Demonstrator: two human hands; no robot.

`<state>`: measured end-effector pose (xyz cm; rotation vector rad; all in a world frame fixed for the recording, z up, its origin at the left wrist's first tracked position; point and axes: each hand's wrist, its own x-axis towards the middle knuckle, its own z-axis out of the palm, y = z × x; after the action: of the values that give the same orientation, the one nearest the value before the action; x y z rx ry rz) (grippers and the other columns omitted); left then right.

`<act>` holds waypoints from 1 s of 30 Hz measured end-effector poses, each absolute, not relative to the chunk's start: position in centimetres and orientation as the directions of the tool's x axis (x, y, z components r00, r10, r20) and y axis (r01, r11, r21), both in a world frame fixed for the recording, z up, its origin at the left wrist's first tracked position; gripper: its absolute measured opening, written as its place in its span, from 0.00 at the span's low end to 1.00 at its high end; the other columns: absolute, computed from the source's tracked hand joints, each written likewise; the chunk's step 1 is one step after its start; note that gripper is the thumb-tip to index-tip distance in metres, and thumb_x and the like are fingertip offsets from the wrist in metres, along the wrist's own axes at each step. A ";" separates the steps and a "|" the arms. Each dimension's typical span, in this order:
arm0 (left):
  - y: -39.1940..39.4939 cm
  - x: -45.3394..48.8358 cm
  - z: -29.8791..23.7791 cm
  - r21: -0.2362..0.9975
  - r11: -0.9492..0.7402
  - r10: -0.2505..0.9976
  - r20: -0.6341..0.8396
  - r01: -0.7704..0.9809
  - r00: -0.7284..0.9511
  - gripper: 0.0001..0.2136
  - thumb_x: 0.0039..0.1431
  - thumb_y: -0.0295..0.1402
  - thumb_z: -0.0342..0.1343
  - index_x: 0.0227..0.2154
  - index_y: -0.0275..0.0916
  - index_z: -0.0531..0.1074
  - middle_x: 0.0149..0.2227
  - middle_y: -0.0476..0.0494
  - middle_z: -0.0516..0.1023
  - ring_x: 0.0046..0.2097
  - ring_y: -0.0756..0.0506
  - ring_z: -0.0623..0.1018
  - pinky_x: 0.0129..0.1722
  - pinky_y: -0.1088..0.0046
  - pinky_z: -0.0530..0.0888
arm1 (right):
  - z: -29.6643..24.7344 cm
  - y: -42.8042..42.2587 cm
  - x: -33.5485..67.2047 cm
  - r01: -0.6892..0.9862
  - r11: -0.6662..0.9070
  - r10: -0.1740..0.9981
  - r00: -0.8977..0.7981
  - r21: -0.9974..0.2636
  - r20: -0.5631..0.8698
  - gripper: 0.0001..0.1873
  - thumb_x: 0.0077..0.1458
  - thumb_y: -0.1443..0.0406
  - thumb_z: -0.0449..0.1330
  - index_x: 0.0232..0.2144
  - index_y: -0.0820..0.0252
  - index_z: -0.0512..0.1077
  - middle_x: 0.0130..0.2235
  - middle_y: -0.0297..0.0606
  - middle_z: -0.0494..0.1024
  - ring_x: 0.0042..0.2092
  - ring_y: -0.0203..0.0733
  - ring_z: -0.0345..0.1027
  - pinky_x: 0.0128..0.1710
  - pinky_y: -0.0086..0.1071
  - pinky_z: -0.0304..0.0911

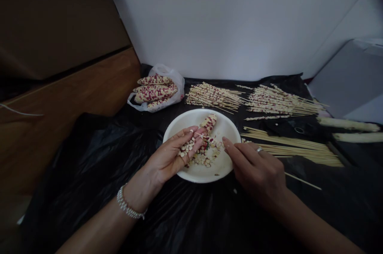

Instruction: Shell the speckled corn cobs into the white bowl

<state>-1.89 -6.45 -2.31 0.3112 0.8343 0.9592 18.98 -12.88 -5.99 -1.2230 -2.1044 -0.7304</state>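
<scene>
Pale, rounded kernels fill the left hand, curled round them mid-frame; the right hand pinches a thin skewer. Below, a white bowl holds loose kernels and a maroon-speckled cob; upper left of centre, a plastic bag holds cobs.

The scene is dim and low in contrast, brightest on the smooth white wall, with the light source out of view. The brown cardboard box sinks into shadow, and the crinkled black plastic sheet carries dull sheens. The right hand looks darker than the left hand. Fine detail is soft; the top right corner darkens.
</scene>
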 end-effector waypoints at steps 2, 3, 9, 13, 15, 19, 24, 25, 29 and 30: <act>-6.5 -1.9 -2.4 0.587 0.544 0.829 -0.485 -0.599 0.277 0.08 0.57 0.17 0.56 0.38 0.28 0.77 0.42 0.38 0.81 0.42 0.48 0.81 0.47 0.75 0.78 | -6.0 -12.9 19.0 0.887 0.433 0.565 -0.408 0.163 0.717 0.21 0.58 0.73 0.60 0.55 0.66 0.69 0.35 0.38 0.79 0.35 0.39 0.68 0.33 0.32 0.58; -6.5 -1.8 -2.4 0.590 0.540 0.831 -0.486 -0.600 0.270 0.09 0.56 0.16 0.57 0.38 0.28 0.78 0.41 0.39 0.81 0.40 0.49 0.81 0.47 0.76 0.78 | -6.0 -12.9 19.0 0.884 0.437 0.564 -0.411 0.163 0.717 0.21 0.58 0.73 0.60 0.55 0.67 0.69 0.35 0.38 0.79 0.35 0.39 0.68 0.33 0.32 0.58; -6.5 -1.8 -2.3 0.599 0.536 0.829 -0.508 -0.595 0.234 0.08 0.56 0.16 0.56 0.36 0.30 0.79 0.40 0.40 0.81 0.39 0.50 0.81 0.46 0.77 0.79 | -6.1 -12.9 19.0 0.883 0.448 0.558 -0.399 0.141 0.727 0.24 0.59 0.73 0.59 0.57 0.65 0.67 0.37 0.38 0.79 0.35 0.38 0.69 0.34 0.32 0.59; -6.6 -1.7 -2.1 0.610 0.547 0.828 -0.496 -0.573 0.262 0.08 0.57 0.17 0.56 0.36 0.29 0.79 0.37 0.40 0.81 0.39 0.50 0.81 0.43 0.79 0.79 | -6.2 -12.8 19.0 0.893 0.425 0.552 -0.384 0.147 0.740 0.23 0.59 0.73 0.59 0.57 0.64 0.67 0.37 0.37 0.79 0.35 0.38 0.69 0.35 0.32 0.59; -6.5 -1.8 -2.1 0.610 0.553 0.825 -0.498 -0.567 0.268 0.08 0.58 0.17 0.56 0.37 0.29 0.79 0.36 0.39 0.81 0.39 0.49 0.81 0.42 0.79 0.79 | -6.2 -12.8 19.1 0.895 0.413 0.559 -0.393 0.166 0.730 0.22 0.59 0.72 0.60 0.56 0.64 0.68 0.36 0.37 0.79 0.35 0.38 0.68 0.34 0.32 0.59; -6.3 -1.9 -2.4 0.595 0.566 0.817 -0.497 -0.571 0.291 0.07 0.59 0.20 0.56 0.37 0.28 0.78 0.37 0.37 0.80 0.38 0.49 0.81 0.41 0.78 0.79 | -6.1 -12.9 19.1 0.899 0.402 0.581 -0.399 0.176 0.709 0.21 0.59 0.73 0.59 0.55 0.65 0.69 0.36 0.37 0.79 0.35 0.39 0.68 0.33 0.33 0.58; -6.3 -1.9 -2.4 0.589 0.572 0.810 -0.514 -0.571 0.281 0.08 0.59 0.19 0.55 0.37 0.29 0.78 0.34 0.38 0.80 0.36 0.50 0.81 0.36 0.80 0.79 | -6.1 -12.9 19.0 0.900 0.397 0.578 -0.396 0.178 0.713 0.22 0.58 0.72 0.60 0.56 0.65 0.69 0.36 0.37 0.79 0.35 0.40 0.69 0.33 0.33 0.58; -6.3 -1.9 -2.3 0.586 0.573 0.808 -0.521 -0.572 0.275 0.08 0.59 0.19 0.54 0.37 0.29 0.78 0.34 0.39 0.80 0.36 0.50 0.81 0.36 0.81 0.79 | -6.1 -13.0 19.0 0.899 0.401 0.580 -0.396 0.174 0.712 0.22 0.58 0.72 0.60 0.56 0.65 0.69 0.36 0.37 0.79 0.35 0.40 0.69 0.34 0.33 0.59; -6.4 -1.8 -2.1 0.579 0.576 0.803 -0.534 -0.576 0.265 0.08 0.60 0.18 0.54 0.36 0.29 0.78 0.32 0.41 0.79 0.34 0.51 0.80 0.35 0.82 0.78 | -6.1 -12.9 19.0 0.894 0.416 0.570 -0.398 0.165 0.719 0.23 0.58 0.73 0.60 0.56 0.65 0.69 0.36 0.37 0.78 0.35 0.40 0.69 0.34 0.33 0.59; -6.4 -1.8 -2.1 0.580 0.576 0.804 -0.532 -0.576 0.268 0.08 0.60 0.18 0.54 0.36 0.29 0.78 0.32 0.41 0.79 0.34 0.52 0.80 0.35 0.83 0.78 | -6.1 -12.9 19.0 0.893 0.419 0.567 -0.399 0.165 0.720 0.23 0.58 0.73 0.60 0.56 0.65 0.68 0.36 0.37 0.79 0.35 0.39 0.68 0.34 0.33 0.59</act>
<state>-1.81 -6.41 -2.09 0.2957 0.8970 0.9484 19.01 -12.92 -6.13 -1.2317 -2.1013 -0.7371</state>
